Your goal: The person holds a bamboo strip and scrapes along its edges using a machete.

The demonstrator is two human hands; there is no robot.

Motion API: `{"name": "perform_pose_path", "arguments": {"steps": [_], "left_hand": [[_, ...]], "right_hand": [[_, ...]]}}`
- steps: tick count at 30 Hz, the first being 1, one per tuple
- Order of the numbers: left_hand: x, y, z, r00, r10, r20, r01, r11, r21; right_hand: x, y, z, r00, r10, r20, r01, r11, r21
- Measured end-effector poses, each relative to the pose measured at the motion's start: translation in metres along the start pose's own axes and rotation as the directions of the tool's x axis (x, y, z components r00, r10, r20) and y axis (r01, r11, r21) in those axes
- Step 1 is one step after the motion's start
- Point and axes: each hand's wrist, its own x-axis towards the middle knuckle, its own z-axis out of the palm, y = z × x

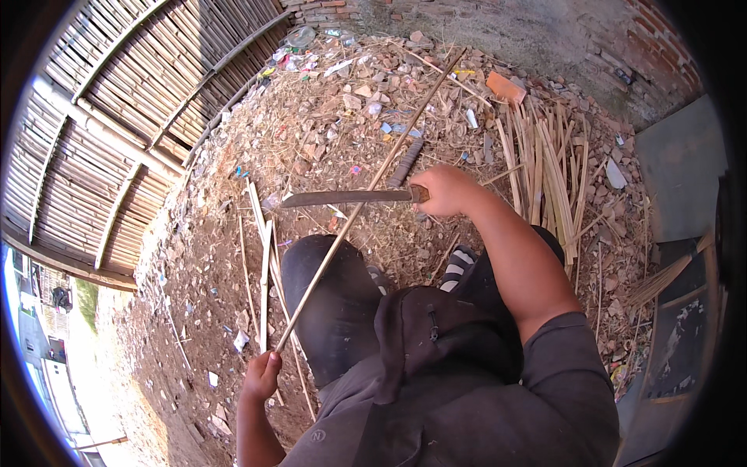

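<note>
My left hand (263, 375) is closed round the near end of a long, thin bamboo strip (320, 268). That strip runs up and away to the right, past my left knee, toward the rubble at the back. In my right hand (447, 191) is the short wooden handle of a machete (350, 198), its dark blade pointing left. The blade crosses the strip about midway along; whether they touch, I cannot tell. Just beyond my right hand a dark ribbed rod (405, 162) lies on the ground.
Split bamboo strips (548, 171) lie piled at the right, and a few more strips (264, 272) lie left of my knee. Rubble and litter cover the ground. A bamboo fence (132, 101) stands left, a brick wall (545, 39) behind, grey panels (681, 171) right.
</note>
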Motion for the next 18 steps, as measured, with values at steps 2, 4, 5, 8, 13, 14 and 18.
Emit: {"name": "perform_pose_path", "arguments": {"steps": [2,4,5,8,13,14,18], "left_hand": [[0.005,-0.01,-0.001,0.988,-0.076,0.132,0.1,0.977,-0.19],[0.006,-0.007,-0.003,0.969,-0.133,0.21,0.192,0.937,-0.292],[0.007,-0.005,-0.005,0.94,-0.175,0.292,0.283,0.879,-0.383],[0.006,0.003,-0.006,0.884,-0.273,0.379,0.44,0.758,-0.481],[0.005,0.017,-0.009,0.911,-0.189,0.367,0.342,0.842,-0.416],[0.01,0.021,-0.009,0.929,-0.163,0.334,0.288,0.884,-0.368],[0.014,0.016,-0.012,0.919,-0.231,0.32,0.353,0.844,-0.403]], "right_hand": [[0.003,0.03,0.01,0.978,0.132,-0.163,-0.113,0.987,0.119],[0.005,0.027,0.005,0.969,0.186,-0.165,-0.16,0.974,0.159],[0.004,0.026,0.003,0.956,0.242,-0.166,-0.208,0.958,0.198],[0.001,0.001,0.012,0.989,0.092,-0.115,-0.083,0.993,0.082],[0.007,0.023,0.018,0.994,0.081,0.079,-0.092,0.986,0.138],[0.011,0.035,0.018,0.982,0.171,0.083,-0.18,0.976,0.119],[0.006,0.006,0.01,0.978,0.209,0.021,-0.21,0.973,0.098]]}}
